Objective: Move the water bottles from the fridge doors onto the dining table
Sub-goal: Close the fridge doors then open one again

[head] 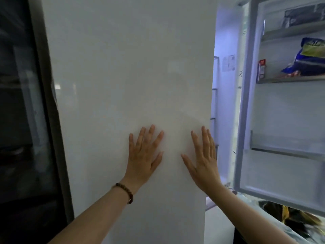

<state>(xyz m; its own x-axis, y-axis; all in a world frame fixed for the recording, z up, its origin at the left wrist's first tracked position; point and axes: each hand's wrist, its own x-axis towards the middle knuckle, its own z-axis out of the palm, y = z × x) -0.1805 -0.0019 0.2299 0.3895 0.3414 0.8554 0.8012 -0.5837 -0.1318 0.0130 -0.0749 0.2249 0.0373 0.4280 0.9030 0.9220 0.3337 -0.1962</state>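
- Two bare forearms reaching up from bottom edge, both palms flat on a white fridge door (123,76).
- Left hand (144,155): fingers spread wide, pressed against door panel, holding nothing. Brown bead bracelet (125,191) on that wrist.
- Right hand (204,161): fingers extended and closer together, thumb splayed out to the left, also flat on panel, holding nothing. Sits just beside door's right edge.
- Hands near each other, not touching, bare strip of door between them.
- White door fills centre of view, plain surface.
- Left of door: dark glossy panel (22,111) with faint reflections, contents unreadable.
- Lower right: open drawer or bin (295,221) under the second door, dark and yellow items inside, blurred, cannot identify.
- Right: second fridge door (246,111) swung open, inner side facing camera.
- Lower door shelf (284,148) on that door: looks bare as far as visible.
- Middle door shelf (290,79): blue and yellow bag (309,57), small red and white carton (261,68) at left end.
- Top door shelf: dark flat package (302,14), blurred.
- Between the two doors: narrow lit slice of fridge interior (223,103), shelf edges and a sticker on the wall.
- Water bottles: none visible anywhere in view; cannot tell where they are.
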